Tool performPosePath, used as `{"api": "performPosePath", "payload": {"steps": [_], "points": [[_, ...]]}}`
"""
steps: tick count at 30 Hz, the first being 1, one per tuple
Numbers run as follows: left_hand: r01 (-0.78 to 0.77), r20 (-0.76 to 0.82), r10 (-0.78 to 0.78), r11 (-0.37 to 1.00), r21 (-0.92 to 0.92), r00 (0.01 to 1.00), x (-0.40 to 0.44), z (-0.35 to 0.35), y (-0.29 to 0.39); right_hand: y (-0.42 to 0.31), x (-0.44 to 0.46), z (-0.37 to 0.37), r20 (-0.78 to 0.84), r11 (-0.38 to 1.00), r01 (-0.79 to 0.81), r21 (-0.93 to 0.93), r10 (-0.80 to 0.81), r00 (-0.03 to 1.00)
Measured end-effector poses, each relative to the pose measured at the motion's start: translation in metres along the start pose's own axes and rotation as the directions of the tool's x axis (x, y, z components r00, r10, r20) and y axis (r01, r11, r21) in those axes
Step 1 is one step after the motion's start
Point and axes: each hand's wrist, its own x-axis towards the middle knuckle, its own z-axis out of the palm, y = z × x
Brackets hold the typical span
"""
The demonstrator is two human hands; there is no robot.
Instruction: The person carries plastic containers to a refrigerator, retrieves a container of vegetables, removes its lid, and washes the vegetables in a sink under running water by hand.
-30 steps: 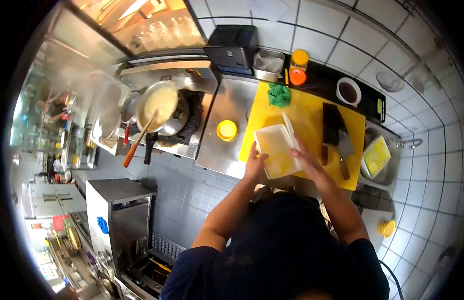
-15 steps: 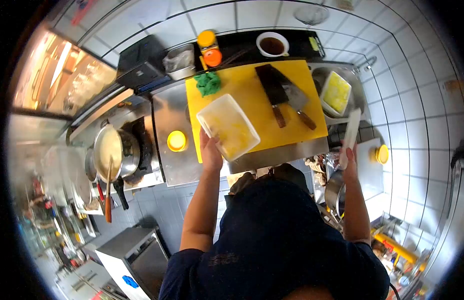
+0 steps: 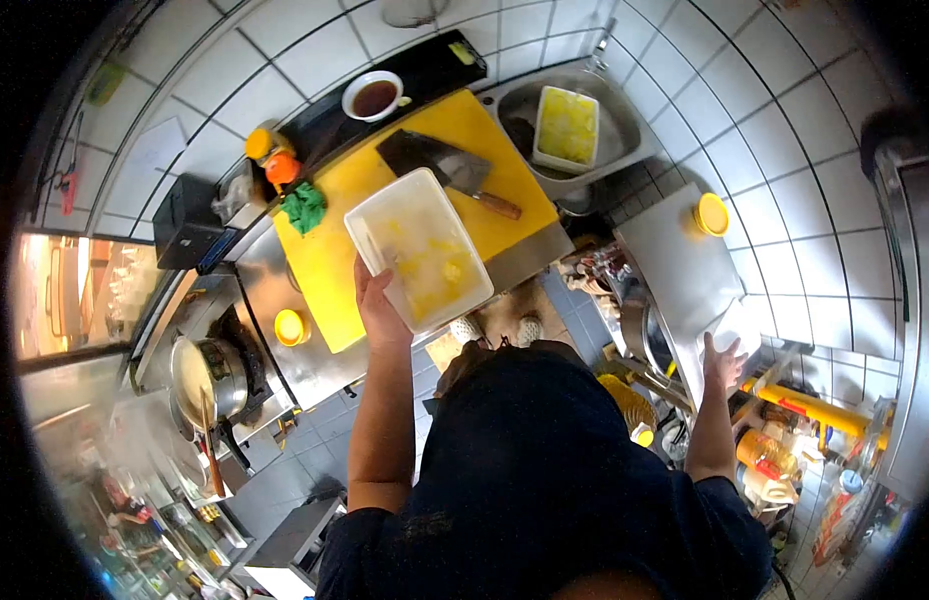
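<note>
My left hand (image 3: 380, 310) grips a white rectangular plastic tub (image 3: 357, 215) by its near left side. The tub hangs over the front of the yellow cutting board (image 3: 325, 290) and has yellow pieces in it. To the right, my right hand (image 3: 723, 362) is open, fingers spread, at the near edge of a flat white lid (image 3: 740, 325). This lid is on the steel counter (image 3: 675, 245); whether the fingertips still touch it I cannot tell. Behind the tub, dark-bladed cleavers (image 3: 420, 155) lie on the board, partly overlapping. A crumpled green cloth (image 3: 304, 208) rests at the board's left corner.
Another white tub (image 3: 568, 125) with yellow contents sits in the sink (image 3: 620, 135). A bowl of dark liquid (image 3: 373, 97) stands on the back ledge. At left, a pot (image 3: 200, 375) with a long-handled utensil is on the stove. A yellow-rimmed cup (image 3: 291, 327) stands beside the board.
My view has swung to the right. My right hand has carried the upright white lid down onto the right counter and its fingers have spread. The left hand keeps hold of the tub.
</note>
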Motion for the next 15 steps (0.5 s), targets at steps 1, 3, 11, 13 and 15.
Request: {"api": "performPosePath", "payload": {"steps": [1,3,11,13,15], "points": [[0.012,0.023,-0.012,1.000,0.005,1.000,-0.006,0.011,-0.004,0.007,0.008,0.005,-0.004,1.000,-0.016,-0.007,0.016,1.000],[0.029,0.067,-0.029,0.999,0.014,0.997,-0.018,0.035,-0.011,0.018,0.023,0.009,0.007,0.999,-0.038,-0.013,0.038,0.999],[0.093,0.049,-0.092,0.995,-0.026,0.995,-0.054,0.072,-0.048,0.020,0.062,0.046,0.086,0.998,0.044,0.043,-0.048,0.995],[0.063,0.059,-0.063,0.998,0.002,0.996,-0.061,0.081,-0.053,0.016,0.069,0.057,-0.046,0.996,0.024,0.090,-0.020,0.999],[0.031,0.080,-0.033,0.999,0.022,0.996,-0.068,0.088,-0.058,0.001,0.079,0.064,-0.373,0.867,0.400,0.296,-0.280,0.884]]}}
